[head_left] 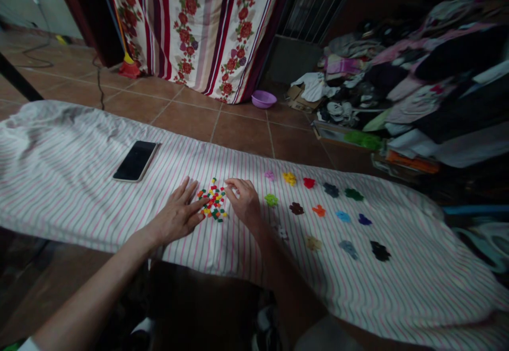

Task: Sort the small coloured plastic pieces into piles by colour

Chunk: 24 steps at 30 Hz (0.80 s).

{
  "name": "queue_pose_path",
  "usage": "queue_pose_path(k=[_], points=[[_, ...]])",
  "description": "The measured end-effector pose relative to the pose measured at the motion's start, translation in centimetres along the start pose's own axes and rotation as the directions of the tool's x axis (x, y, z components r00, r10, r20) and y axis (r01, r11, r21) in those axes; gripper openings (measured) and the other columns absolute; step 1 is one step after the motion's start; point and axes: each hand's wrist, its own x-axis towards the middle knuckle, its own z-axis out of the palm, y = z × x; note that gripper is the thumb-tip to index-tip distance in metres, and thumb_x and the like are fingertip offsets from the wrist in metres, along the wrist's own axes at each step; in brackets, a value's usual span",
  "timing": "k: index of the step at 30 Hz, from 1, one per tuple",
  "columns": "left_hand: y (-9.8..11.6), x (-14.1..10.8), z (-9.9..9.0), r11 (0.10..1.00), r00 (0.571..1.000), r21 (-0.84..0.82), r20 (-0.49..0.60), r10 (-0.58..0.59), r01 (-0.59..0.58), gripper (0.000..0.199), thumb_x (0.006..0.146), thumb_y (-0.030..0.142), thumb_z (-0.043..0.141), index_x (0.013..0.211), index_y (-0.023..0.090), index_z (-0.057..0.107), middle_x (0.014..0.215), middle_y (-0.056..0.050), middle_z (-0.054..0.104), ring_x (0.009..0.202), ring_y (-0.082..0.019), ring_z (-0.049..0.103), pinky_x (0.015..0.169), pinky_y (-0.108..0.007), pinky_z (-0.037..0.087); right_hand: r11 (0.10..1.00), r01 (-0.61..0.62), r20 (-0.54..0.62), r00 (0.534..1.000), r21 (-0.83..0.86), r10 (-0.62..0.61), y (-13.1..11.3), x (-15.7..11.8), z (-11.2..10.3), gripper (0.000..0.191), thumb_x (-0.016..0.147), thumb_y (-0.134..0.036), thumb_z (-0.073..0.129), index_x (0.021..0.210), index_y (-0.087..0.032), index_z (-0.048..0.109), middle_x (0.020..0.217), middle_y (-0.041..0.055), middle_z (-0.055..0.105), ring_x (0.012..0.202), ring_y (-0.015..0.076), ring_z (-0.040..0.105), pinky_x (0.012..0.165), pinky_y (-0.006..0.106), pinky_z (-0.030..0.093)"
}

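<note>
A loose pile of small mixed-colour pieces (214, 198), red, yellow, green, orange and white, lies on the striped cloth between my hands. My left hand (178, 210) rests at the pile's left side, fingers spread, one fingertip reaching in among the pieces. On the opposite side, my right hand (244, 200) is curled, with thumb and index finger close together near the pile's upper right edge. Whatever those fingers may pinch is too small to make out. Right of it are sorted single-colour heaps, among them lime green (271, 200), brown (296, 209), yellow (289, 178) and red (309, 183).
A phone (135, 161) lies left of the pile on the striped cloth (79, 181). More heaps, such as black (380, 251) and dark green (353, 194), sit farther right. Beyond are a purple basin (263, 99), a broom (129, 67) and piled clothes (421, 75).
</note>
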Motion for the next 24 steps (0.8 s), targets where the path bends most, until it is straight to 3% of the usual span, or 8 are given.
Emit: queue_pose_path(k=[12, 24], points=[[1.2, 1.9, 1.5, 0.996, 0.996, 0.007, -0.024, -0.089, 0.089, 0.046, 0.097, 0.041, 0.036, 0.136, 0.022, 0.053, 0.154, -0.017, 0.033, 0.148, -0.040, 0.011, 0.110, -0.062, 0.035, 0.998, 0.045, 0.039, 0.998, -0.050, -0.043, 0.3, -0.3, -1.3, 0.018, 0.092, -0.021, 0.054, 0.095, -0.021, 0.071, 0.091, 0.0062, 0.073, 0.088, 0.0215, 0.061, 0.083, 0.035, 0.046], [1.0, 2.0, -0.1, 1.000, 0.995, -0.013, -0.102, -0.007, 0.006, 0.034, 0.095, 0.032, 0.042, 0.113, 0.021, 0.069, 0.149, -0.011, 0.042, 0.149, -0.035, 0.012, 0.115, -0.061, 0.032, 0.995, 0.055, 0.009, 0.998, -0.080, -0.054, 1.1, -0.8, -2.9, 0.019, 0.094, -0.025, 0.054, 0.092, -0.021, 0.072, 0.089, 0.0049, 0.073, 0.085, 0.0202, 0.061, 0.081, 0.033, 0.046]])
